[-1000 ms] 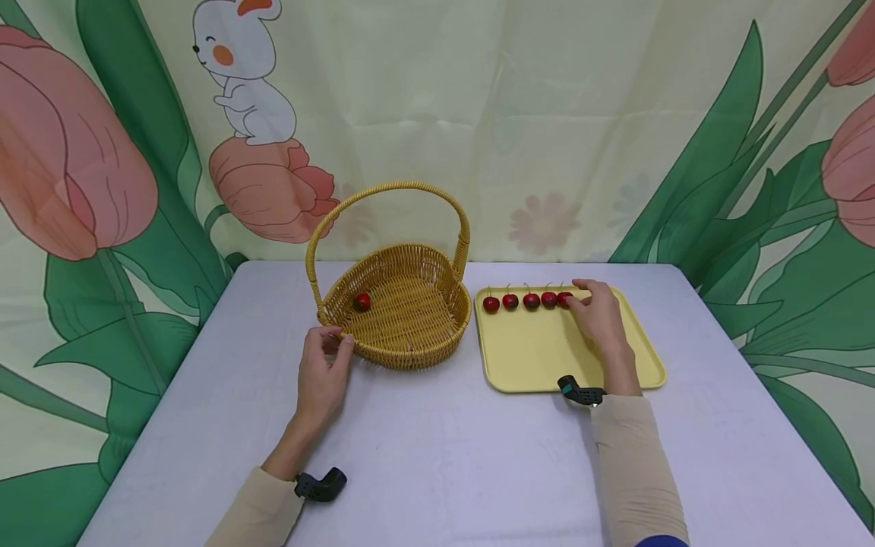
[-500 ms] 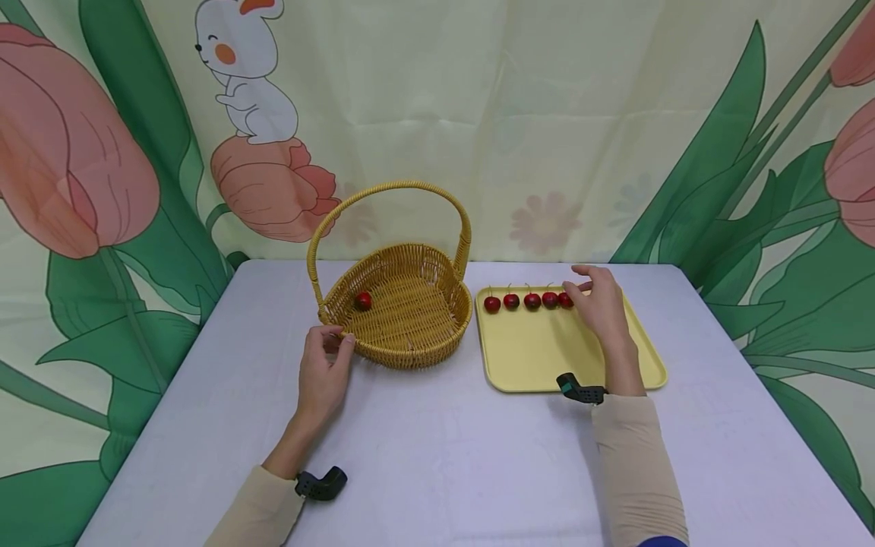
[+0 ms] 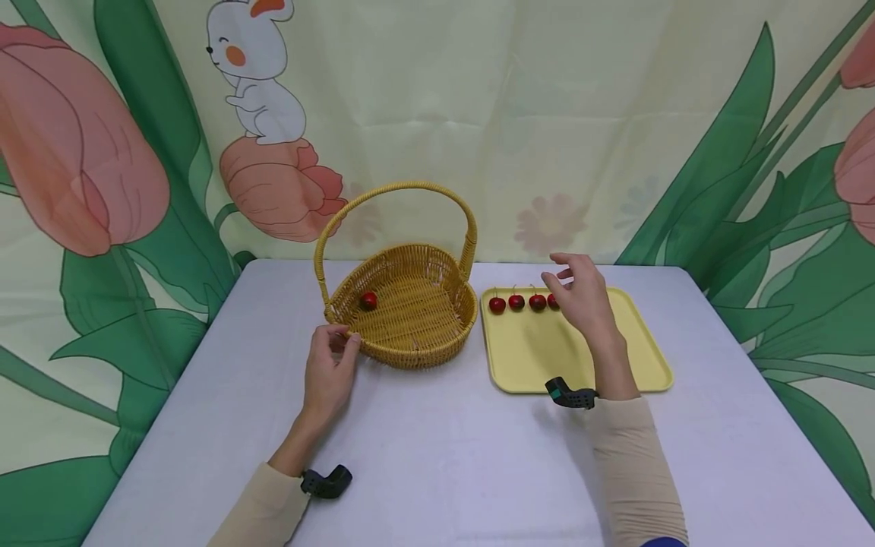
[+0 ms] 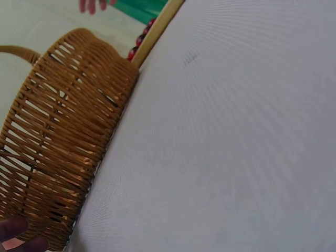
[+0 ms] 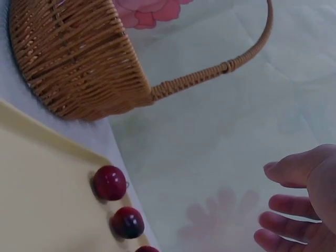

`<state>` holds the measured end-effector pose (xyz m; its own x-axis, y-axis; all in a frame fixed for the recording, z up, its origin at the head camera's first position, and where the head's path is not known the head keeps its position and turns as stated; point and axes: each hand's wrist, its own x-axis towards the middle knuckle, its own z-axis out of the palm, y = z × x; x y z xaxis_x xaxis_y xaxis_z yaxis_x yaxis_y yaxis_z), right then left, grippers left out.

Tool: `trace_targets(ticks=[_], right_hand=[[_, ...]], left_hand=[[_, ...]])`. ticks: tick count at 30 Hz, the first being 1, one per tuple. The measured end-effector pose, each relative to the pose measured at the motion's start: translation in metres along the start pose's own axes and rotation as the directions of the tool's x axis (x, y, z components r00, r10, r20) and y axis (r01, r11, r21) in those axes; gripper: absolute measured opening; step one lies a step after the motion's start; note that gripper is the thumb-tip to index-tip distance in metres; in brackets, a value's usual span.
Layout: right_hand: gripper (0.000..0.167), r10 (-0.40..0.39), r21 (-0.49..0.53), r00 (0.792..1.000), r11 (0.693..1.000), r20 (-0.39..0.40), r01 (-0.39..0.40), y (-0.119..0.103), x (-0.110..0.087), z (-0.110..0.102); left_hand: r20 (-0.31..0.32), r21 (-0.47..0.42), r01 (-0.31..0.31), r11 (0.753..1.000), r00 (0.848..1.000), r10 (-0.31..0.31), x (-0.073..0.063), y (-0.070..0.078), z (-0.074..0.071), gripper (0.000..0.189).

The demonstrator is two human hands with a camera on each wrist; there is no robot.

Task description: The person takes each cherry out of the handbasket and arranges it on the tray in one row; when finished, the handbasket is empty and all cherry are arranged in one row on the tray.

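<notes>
At the front left rim of a woven basket point(image 3: 413, 357), my left hand point(image 3: 328, 376) pinches the edge between thumb and fingers. One dark red cherry point(image 3: 368, 301) lies inside, toward the basket's left wall. To the right, a row of several cherries point(image 3: 516, 302) with stems lines the back edge of a yellow tray point(image 3: 533, 368). My right hand point(image 3: 586, 298) hovers over the row and covers its right end in the head view. From the right wrist, its thumb and fingers point(image 5: 289, 206) appear apart with nothing between them.
The basket's tall arched handle point(image 3: 410, 184) rises above its bowl. A white cloth covers the table point(image 3: 437, 456), whose back edge meets a printed curtain point(image 3: 547, 152) with tulips and a rabbit. Each wrist wears a black camera point(image 3: 570, 393).
My right hand has lifted from the right end of the cherry row and shifted left above it, fingers spreading. The left hand stays at the basket rim.
</notes>
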<state>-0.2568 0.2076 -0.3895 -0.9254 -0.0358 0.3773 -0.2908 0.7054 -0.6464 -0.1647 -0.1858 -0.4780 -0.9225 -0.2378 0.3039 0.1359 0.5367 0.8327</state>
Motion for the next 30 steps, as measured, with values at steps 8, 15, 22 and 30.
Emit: trace_targets(ticks=[8, 15, 22, 30], right_hand=[[0.039, -0.071, 0.045, 0.997, 0.996, -0.013, 0.072, -0.032, 0.005, 0.012], [0.034, -0.14, 0.083, 0.99, 0.987, -0.001, 0.14, -0.058, 0.008, 0.029], [0.031, -0.238, 0.152, 0.971, 0.961, 0.013, 0.233, -0.078, 0.012, 0.048], [0.03, -0.297, 0.184, 0.953, 0.942, 0.065, 0.281, -0.098, 0.023, 0.07]], left_hand=[[-0.004, 0.009, -0.003, 1.0, 1.0, 0.003, -0.001, 0.0, -0.001, 0.034], [-0.002, -0.011, -0.005, 1.0, 1.0, 0.005, -0.002, 0.002, 0.0, 0.034], [-0.004, -0.012, -0.007, 1.0, 1.0, 0.007, -0.002, 0.003, 0.001, 0.035], [-0.007, -0.007, -0.008, 1.0, 1.0, 0.008, -0.002, 0.002, 0.0, 0.036]])
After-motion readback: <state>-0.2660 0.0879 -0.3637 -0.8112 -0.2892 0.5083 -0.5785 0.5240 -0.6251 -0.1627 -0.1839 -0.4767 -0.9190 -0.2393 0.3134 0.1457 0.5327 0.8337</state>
